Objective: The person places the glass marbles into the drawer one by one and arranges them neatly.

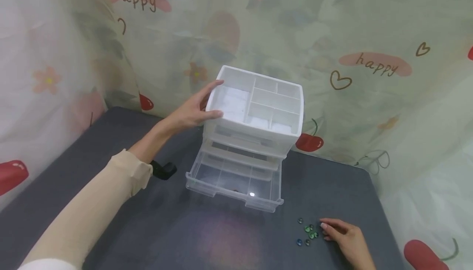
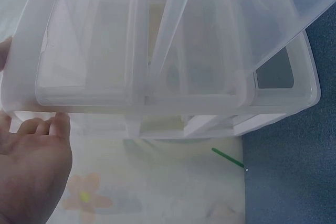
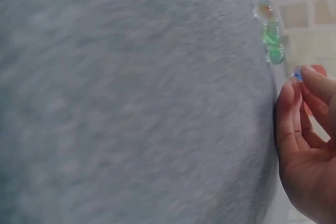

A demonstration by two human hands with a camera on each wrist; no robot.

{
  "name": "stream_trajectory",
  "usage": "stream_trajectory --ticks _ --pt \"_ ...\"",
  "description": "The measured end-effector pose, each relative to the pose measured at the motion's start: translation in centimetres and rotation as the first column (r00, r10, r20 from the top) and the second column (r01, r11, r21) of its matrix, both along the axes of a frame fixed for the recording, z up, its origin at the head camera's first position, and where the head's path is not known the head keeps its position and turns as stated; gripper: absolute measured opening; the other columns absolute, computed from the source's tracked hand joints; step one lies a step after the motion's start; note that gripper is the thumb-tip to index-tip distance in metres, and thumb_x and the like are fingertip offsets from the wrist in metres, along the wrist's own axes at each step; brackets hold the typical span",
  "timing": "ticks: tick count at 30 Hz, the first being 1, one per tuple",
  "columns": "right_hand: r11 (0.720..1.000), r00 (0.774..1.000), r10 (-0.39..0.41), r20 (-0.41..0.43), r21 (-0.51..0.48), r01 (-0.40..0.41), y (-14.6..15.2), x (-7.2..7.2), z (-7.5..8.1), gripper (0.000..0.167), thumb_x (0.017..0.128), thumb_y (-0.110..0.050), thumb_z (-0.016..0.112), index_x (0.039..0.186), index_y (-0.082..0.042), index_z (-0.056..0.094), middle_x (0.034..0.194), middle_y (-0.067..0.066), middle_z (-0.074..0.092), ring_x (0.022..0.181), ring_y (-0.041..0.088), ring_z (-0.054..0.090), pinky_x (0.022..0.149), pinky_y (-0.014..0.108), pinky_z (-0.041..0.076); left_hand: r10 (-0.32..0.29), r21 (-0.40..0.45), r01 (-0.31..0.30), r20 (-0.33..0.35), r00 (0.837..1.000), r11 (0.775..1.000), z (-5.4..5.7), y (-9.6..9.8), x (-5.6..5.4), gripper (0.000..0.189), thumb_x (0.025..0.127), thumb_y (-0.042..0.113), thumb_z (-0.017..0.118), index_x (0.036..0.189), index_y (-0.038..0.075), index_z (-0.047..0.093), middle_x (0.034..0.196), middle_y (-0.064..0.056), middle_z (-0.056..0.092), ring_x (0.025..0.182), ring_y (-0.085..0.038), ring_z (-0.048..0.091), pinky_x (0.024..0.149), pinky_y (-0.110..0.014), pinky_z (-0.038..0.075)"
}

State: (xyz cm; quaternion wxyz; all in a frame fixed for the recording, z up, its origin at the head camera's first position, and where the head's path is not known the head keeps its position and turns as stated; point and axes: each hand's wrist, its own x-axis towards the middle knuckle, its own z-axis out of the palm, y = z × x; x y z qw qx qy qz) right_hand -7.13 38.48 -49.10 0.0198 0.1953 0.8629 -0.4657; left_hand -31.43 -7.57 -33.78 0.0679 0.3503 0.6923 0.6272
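Observation:
A white plastic drawer organizer stands on the dark table, its top divided into several compartments. Its clear bottom drawer is pulled out toward me. My left hand grips the organizer's top left side, thumb at the front edge and fingers farther back; the left wrist view shows this hand against the white side wall. To the right, my right hand is low at the table beside several glass marbles. Between its thumb and a finger, the right wrist view shows a blue glass marble pinched.
A patterned curtain with cherries and "happy" lettering hangs behind and at both sides of the table. A small dark spot lies near the front of the pulled-out drawer. A black piece shows beside the left sleeve.

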Motion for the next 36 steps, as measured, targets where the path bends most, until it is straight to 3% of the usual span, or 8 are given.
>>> stream_trajectory --ticks 6,16,25,32,36 --pt "0.999 0.995 0.027 -0.100 -0.045 -0.031 -0.7 -0.5 1.0 0.032 0.092 -0.020 0.074 0.111 0.006 0.071 0.097 0.014 0.073 0.075 0.015 0.070 0.069 0.029 0.057 0.005 0.006 -0.005 0.009 1.000 1.000 0.0 0.1 0.0 0.083 0.093 0.001 0.067 0.159 0.019 0.019 0.164 0.001 0.013 0.146 -0.027 0.026 0.108 -0.046 0.035" --pt "0.994 0.977 0.092 -0.194 -0.044 -0.102 -1.9 -1.6 2.9 0.033 0.093 -0.020 0.072 0.111 0.007 0.070 0.091 0.016 0.073 0.073 0.016 0.070 0.067 0.031 0.057 0.012 0.007 -0.012 0.016 1.000 1.000 0.1 0.1 0.2 0.083 0.094 0.002 0.067 0.159 0.020 0.019 0.164 0.001 0.014 0.146 -0.025 0.026 0.108 -0.044 0.035" --pt "0.984 0.962 0.147 -0.230 -0.063 -0.165 -3.2 -2.4 4.6 0.033 0.093 -0.020 0.071 0.111 0.008 0.069 0.088 0.014 0.073 0.073 0.019 0.070 0.067 0.032 0.056 0.021 0.012 -0.021 0.014 1.000 1.000 -0.1 0.1 0.1 0.083 0.093 0.000 0.066 0.159 0.017 0.020 0.164 -0.011 0.015 0.142 -0.029 0.031 0.106 -0.043 0.037" --pt "0.975 0.945 0.182 -0.273 -0.074 -0.209 -4.5 -3.3 6.2 0.030 0.094 -0.018 0.070 0.110 0.007 0.069 0.088 0.013 0.073 0.074 0.018 0.070 0.068 0.034 0.057 0.018 0.011 -0.018 0.002 1.000 1.000 0.0 0.1 0.1 0.082 0.093 0.001 0.067 0.159 0.016 0.019 0.164 0.000 0.014 0.148 -0.025 0.022 0.110 -0.045 0.033" --pt "0.966 0.935 0.219 -0.280 -0.074 -0.248 -5.0 -3.8 7.0 0.029 0.094 -0.019 0.071 0.111 0.005 0.070 0.090 0.010 0.074 0.076 0.015 0.071 0.069 0.033 0.057 0.025 0.012 -0.025 0.008 1.000 1.000 -0.1 0.1 0.1 0.082 0.093 0.002 0.067 0.159 0.019 0.021 0.164 0.004 0.016 0.147 -0.024 0.024 0.110 -0.043 0.033"
